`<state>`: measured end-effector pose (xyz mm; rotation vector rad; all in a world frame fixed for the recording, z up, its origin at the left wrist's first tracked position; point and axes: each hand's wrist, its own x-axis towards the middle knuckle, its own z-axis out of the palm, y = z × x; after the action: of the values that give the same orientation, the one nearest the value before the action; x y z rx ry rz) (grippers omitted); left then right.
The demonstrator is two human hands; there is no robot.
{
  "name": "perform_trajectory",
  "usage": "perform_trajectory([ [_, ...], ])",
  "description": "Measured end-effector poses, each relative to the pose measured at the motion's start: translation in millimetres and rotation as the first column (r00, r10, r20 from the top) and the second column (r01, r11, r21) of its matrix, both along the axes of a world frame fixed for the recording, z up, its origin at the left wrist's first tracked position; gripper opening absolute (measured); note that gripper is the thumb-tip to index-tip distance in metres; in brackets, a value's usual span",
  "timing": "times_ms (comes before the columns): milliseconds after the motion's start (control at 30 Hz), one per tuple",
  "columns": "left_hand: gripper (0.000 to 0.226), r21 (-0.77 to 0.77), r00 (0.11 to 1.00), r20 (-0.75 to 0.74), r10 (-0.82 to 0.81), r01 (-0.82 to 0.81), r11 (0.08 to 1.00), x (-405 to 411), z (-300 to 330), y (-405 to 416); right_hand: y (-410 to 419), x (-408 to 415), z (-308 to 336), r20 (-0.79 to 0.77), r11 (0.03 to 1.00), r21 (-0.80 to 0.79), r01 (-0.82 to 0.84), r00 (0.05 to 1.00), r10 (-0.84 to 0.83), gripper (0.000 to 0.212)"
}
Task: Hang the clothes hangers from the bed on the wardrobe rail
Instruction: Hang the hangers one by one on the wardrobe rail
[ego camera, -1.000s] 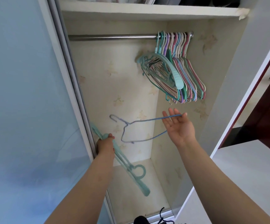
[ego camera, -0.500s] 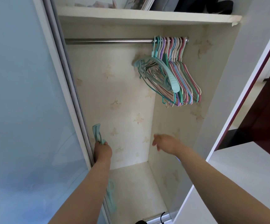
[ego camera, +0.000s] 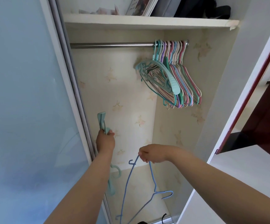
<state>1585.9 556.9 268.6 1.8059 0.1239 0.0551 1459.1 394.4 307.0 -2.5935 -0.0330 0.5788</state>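
Note:
A steel wardrobe rail (ego camera: 111, 45) runs across the open wardrobe. Several pastel hangers (ego camera: 177, 78) hang bunched at its right end. My left hand (ego camera: 105, 141) grips a wide teal plastic hanger (ego camera: 102, 122) near the wardrobe's left edge; one end sticks up above my fist, the other hangs below my forearm. My right hand (ego camera: 153, 153) pinches a thin blue wire hanger (ego camera: 137, 189) by one corner. It dangles upside down, its hook low near the wardrobe floor.
A frosted sliding door (ego camera: 26, 110) fills the left side. A white shelf (ego camera: 147, 21) with books and dark items sits above the rail. The wardrobe's white side panel (ego camera: 237, 94) and a dark red door stand to the right. The rail's left part is bare.
The blue hanger left my open right palm, passed out of view, and now hangs upside down from my right fingers. My left hand turned the teal hanger upright.

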Motion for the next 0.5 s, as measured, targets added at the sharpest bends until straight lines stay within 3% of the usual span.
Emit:
perform_trajectory([
  [100,0.009,-0.045,0.998,0.064,-0.022,0.025,0.999,1,12,1,13,-3,14,0.052,0.974,0.221,0.059,0.996,-0.073,0.03],
  [167,0.009,-0.057,0.994,0.102,-0.042,0.048,0.997,2,19,3,20,-5,29,0.18,0.975,0.214,0.058,0.979,-0.098,0.039],
  [267,0.01,-0.052,0.989,0.135,-0.061,0.068,0.996,4,28,5,35,-17,59,0.345,0.998,-0.033,-0.061,0.936,0.069,0.047],
  [333,0.015,-0.033,0.989,0.135,-0.065,0.07,0.997,6,33,5,45,-27,77,0.391,0.954,-0.259,-0.152,0.887,0.247,0.042],
  [500,0.016,0.01,0.992,0.118,-0.044,0.043,0.999,6,44,3,48,-39,96,0.393,0.654,-0.743,-0.143,0.697,0.599,0.021],
])
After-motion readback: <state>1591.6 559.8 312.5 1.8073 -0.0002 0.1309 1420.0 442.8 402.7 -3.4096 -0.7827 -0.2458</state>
